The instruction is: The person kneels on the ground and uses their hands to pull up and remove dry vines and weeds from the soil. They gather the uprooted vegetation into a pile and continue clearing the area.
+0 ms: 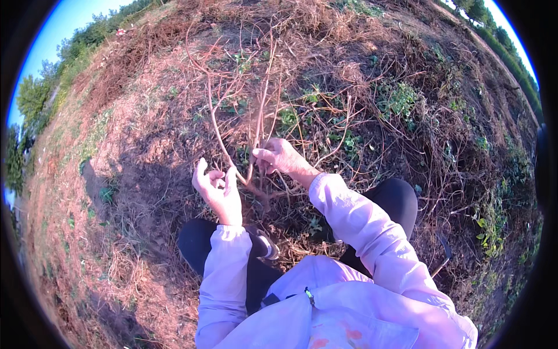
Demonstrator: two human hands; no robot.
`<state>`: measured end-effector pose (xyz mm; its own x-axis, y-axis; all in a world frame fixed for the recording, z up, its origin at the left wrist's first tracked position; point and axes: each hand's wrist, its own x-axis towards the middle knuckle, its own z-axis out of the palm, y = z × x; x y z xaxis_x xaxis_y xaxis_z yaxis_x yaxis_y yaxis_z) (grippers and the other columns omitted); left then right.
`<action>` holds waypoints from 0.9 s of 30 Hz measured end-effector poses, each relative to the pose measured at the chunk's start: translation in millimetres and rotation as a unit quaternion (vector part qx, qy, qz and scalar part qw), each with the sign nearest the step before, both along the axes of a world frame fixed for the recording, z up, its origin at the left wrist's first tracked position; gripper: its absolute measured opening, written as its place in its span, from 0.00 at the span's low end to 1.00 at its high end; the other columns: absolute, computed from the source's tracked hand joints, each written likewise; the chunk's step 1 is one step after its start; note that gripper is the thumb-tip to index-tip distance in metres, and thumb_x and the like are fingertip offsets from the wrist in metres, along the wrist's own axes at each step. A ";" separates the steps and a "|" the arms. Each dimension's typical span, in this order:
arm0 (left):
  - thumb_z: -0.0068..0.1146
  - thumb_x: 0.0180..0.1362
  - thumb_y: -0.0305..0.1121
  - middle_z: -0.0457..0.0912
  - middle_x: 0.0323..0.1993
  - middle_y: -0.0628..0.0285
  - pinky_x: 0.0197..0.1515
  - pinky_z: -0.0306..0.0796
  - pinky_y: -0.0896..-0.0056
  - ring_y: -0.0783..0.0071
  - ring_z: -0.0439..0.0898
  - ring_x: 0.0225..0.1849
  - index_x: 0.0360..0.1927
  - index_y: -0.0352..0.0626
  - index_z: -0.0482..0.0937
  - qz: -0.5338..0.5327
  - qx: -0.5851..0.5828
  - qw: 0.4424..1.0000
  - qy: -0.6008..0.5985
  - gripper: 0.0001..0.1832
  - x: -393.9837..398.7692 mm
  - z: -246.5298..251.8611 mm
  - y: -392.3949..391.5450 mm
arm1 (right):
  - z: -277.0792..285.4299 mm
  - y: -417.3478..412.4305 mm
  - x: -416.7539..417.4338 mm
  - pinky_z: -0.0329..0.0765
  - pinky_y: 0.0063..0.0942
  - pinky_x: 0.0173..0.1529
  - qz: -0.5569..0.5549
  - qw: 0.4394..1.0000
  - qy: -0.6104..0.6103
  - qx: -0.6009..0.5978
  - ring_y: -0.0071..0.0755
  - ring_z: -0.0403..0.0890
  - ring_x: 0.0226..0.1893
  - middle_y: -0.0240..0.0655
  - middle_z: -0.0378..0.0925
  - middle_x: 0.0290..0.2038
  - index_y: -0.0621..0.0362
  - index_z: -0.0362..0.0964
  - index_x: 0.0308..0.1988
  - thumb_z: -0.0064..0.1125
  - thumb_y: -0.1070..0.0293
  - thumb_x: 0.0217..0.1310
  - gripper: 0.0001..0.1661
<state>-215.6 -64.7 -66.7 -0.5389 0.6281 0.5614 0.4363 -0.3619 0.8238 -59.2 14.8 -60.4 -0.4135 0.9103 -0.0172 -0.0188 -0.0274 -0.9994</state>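
A branched, leafless plant stem (pixel 263 96) rises in front of me, forking low down near the ground. My right hand (pixel 281 158) has thumb and fingers closed around its upright branch, a little above the fork. The left branch (pixel 214 120) of the same plant slants up and away, thin twigs spreading at its top. Beside the foot of that branch is my left hand (pixel 219 189), palm turned up and fingers apart, the thumb tip next to the stem. Nothing shows in its grasp. Dry stalks and soil blur together around the plant's base.
On the ground to my right lies what looks like a sickle, with a dark blade (pixel 445 248) and pale handle (pixel 439 268). Tangled dry vines (pixel 418 144) and green weeds (pixel 399 100) cover the right side. My shoe (pixel 269 245) and bent knees flank the plant's base.
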 end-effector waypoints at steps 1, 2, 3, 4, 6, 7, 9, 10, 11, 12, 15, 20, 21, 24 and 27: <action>0.66 0.45 0.20 0.64 0.43 0.62 0.32 0.65 0.78 0.81 0.66 0.30 0.53 0.38 0.65 0.044 -0.033 0.998 0.024 0.30 -7.5 8.3 -8.3 | 9.0 1.5 3.6 0.74 0.21 0.22 -0.009 1.000 -0.005 -0.010 0.24 0.76 0.19 0.34 0.75 0.20 0.67 0.73 0.29 0.60 0.57 0.55 0.20; 0.66 0.46 0.22 0.64 0.43 0.63 0.34 0.64 0.78 0.81 0.65 0.29 0.51 0.39 0.65 0.018 -0.052 0.997 -0.056 0.29 -12.8 5.3 -11.8 | 5.8 8.0 6.5 0.75 0.22 0.22 -0.013 1.000 -0.009 -0.025 0.23 0.77 0.20 0.34 0.76 0.21 0.67 0.74 0.29 0.60 0.59 0.54 0.18; 0.66 0.47 0.23 0.65 0.42 0.63 0.36 0.64 0.78 0.80 0.64 0.29 0.50 0.40 0.65 -0.002 -0.075 0.988 -0.136 0.27 -17.3 1.5 -17.1 | 9.9 6.9 6.6 0.75 0.21 0.21 -0.012 0.999 -0.008 -0.030 0.23 0.77 0.20 0.34 0.76 0.21 0.67 0.74 0.29 0.60 0.59 0.54 0.18; 0.64 0.51 0.29 0.67 0.34 0.69 0.40 0.63 0.79 0.82 0.67 0.37 0.47 0.40 0.67 -0.032 -0.109 0.975 -0.189 0.22 -7.2 8.6 -22.5 | 15.4 5.6 7.9 0.75 0.21 0.21 -0.012 0.999 -0.007 -0.034 0.23 0.77 0.20 0.34 0.76 0.21 0.67 0.75 0.29 0.61 0.59 0.53 0.18; 0.61 0.55 0.34 0.70 0.34 0.67 0.38 0.66 0.76 0.78 0.72 0.37 0.46 0.41 0.68 -0.172 -0.225 0.916 -0.284 0.19 -7.1 -7.5 -19.9 | 22.8 3.6 9.3 0.74 0.21 0.20 -0.005 0.999 0.000 -0.035 0.23 0.77 0.19 0.33 0.75 0.20 0.66 0.75 0.28 0.62 0.58 0.52 0.18; 0.59 0.57 0.35 0.71 0.34 0.66 0.34 0.68 0.74 0.76 0.74 0.35 0.47 0.41 0.69 -0.246 -0.286 0.868 -0.324 0.17 -6.1 -8.7 -18.2 | 28.6 0.6 7.6 0.72 0.21 0.20 -0.002 0.999 0.004 -0.037 0.23 0.76 0.18 0.33 0.75 0.18 0.67 0.75 0.28 0.62 0.58 0.52 0.19; 0.56 0.59 0.36 0.75 0.33 0.65 0.23 0.71 0.69 0.74 0.76 0.25 0.45 0.40 0.72 -0.366 -0.307 0.811 -0.338 0.15 8.7 -13.1 -15.0 | 25.7 0.2 -0.3 0.73 0.25 0.22 -0.010 1.000 -0.006 0.003 0.26 0.77 0.19 0.35 0.75 0.18 0.68 0.74 0.28 0.62 0.56 0.53 0.21; 0.55 0.59 0.33 0.79 0.32 0.61 0.15 0.69 0.67 0.74 0.75 0.19 0.43 0.38 0.74 -0.298 -0.272 0.845 -0.350 0.12 32.9 -2.2 -11.4 | 21.7 2.2 -2.8 0.73 0.28 0.25 0.012 0.998 -0.016 0.057 0.28 0.77 0.20 0.37 0.75 0.18 0.69 0.72 0.28 0.61 0.53 0.53 0.25; 0.52 0.60 0.32 0.81 0.32 0.58 0.15 0.69 0.73 0.77 0.74 0.18 0.40 0.38 0.75 -0.292 -0.288 0.822 -0.394 0.09 28.6 -18.2 -5.0 | 18.4 4.3 -1.0 0.74 0.33 0.30 0.026 0.997 -0.045 0.064 0.37 0.78 0.23 0.43 0.75 0.19 0.70 0.71 0.30 0.59 0.52 0.56 0.26; 0.52 0.60 0.32 0.79 0.29 0.59 0.14 0.67 0.75 0.78 0.75 0.22 0.38 0.38 0.74 -0.297 -0.269 0.832 -0.384 0.08 27.2 -18.2 -1.5 | 17.1 10.4 5.9 0.74 0.35 0.32 0.036 0.985 -0.085 0.147 0.44 0.78 0.25 0.46 0.75 0.21 0.69 0.71 0.31 0.57 0.53 0.57 0.25; 0.50 0.61 0.35 0.71 0.19 0.65 0.24 0.68 0.75 0.75 0.73 0.24 0.33 0.38 0.73 -0.288 -0.177 0.873 -0.353 0.10 10.5 -17.2 15.2 | 28.1 15.2 33.9 0.72 0.43 0.37 -0.010 0.932 -0.117 0.343 0.59 0.76 0.32 0.52 0.75 0.27 0.64 0.72 0.37 0.50 0.57 0.62 0.19; 0.48 0.63 0.38 0.62 0.14 0.71 0.26 0.64 0.76 0.78 0.66 0.19 0.30 0.39 0.72 -0.313 -0.186 0.834 -0.415 0.12 -14.3 40.9 24.0 | 37.8 23.1 108.2 0.66 0.41 0.57 0.031 0.785 -0.353 0.508 0.48 0.68 0.54 0.46 0.70 0.51 0.62 0.64 0.53 0.58 0.53 0.53 0.33; 0.48 0.63 0.38 0.62 0.14 0.71 0.26 0.63 0.75 0.78 0.65 0.19 0.30 0.39 0.72 -0.327 -0.180 0.824 -0.426 0.13 -14.4 52.3 23.7 | 31.7 20.1 115.4 0.62 0.43 0.61 0.044 0.766 -0.360 0.531 0.49 0.64 0.58 0.46 0.67 0.55 0.61 0.63 0.55 0.60 0.53 0.51 0.35; 0.48 0.63 0.45 0.60 0.13 0.72 0.26 0.66 0.74 0.77 0.65 0.19 0.32 0.39 0.71 -0.320 -0.195 0.830 -0.414 0.17 -5.6 77.8 25.5 | 24.2 18.8 122.7 0.54 0.51 0.65 0.076 0.701 -0.411 0.578 0.52 0.57 0.63 0.46 0.62 0.59 0.59 0.63 0.55 0.64 0.54 0.45 0.38; 0.47 0.62 0.50 0.59 0.14 0.73 0.23 0.66 0.75 0.78 0.65 0.19 0.34 0.41 0.71 -0.305 -0.154 0.829 -0.443 0.19 -9.8 99.3 32.9 | 17.9 24.9 110.7 0.56 0.50 0.64 0.008 0.716 -0.375 0.589 0.50 0.67 0.56 0.44 0.72 0.47 0.61 0.67 0.45 0.61 0.62 0.45 0.25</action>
